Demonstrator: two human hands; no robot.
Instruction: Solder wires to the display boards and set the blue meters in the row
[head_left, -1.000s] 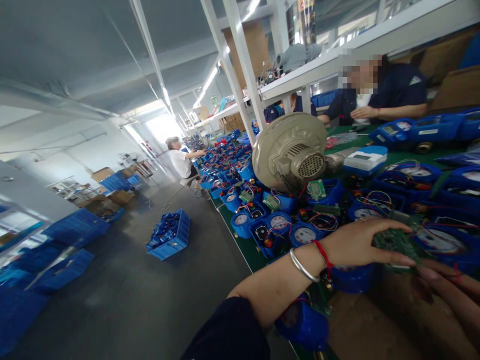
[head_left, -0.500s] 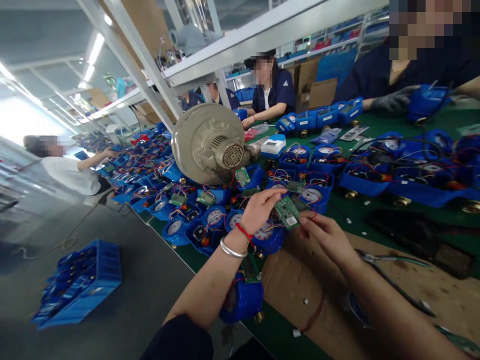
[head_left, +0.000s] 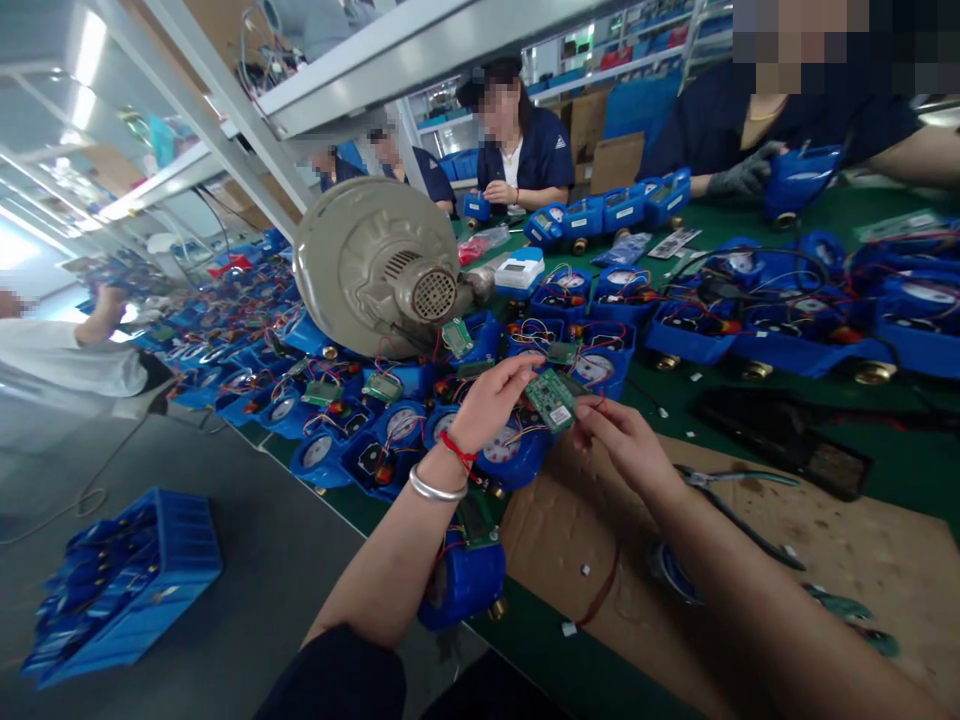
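Note:
A small green circuit board (head_left: 551,398) with a white label is held up between my two hands, over the blue meters. My left hand (head_left: 491,400) grips its left edge with the fingers closed. At the board's lower right corner, my right hand (head_left: 619,432) pinches it with thumb and fingertips; thin red wire shows beside those fingers. Just beneath lies a blue water meter (head_left: 517,462) with a round white dial, partly hidden by my left hand. Another blue meter (head_left: 466,585) with a green board on top sits below my left wrist.
A beige blower (head_left: 375,265) stands among many wired meters. Cardboard (head_left: 570,510) covers the bench at right, with pliers (head_left: 705,478) and a roll of tape (head_left: 671,570) on it. A blue crate (head_left: 180,540) of parts is on the floor. Co-workers sit across the bench.
The whole view has shifted, so the bench and hands appear further left and slightly higher. Both hands keep hold of the circuit board. A gloved co-worker still holds a blue meter.

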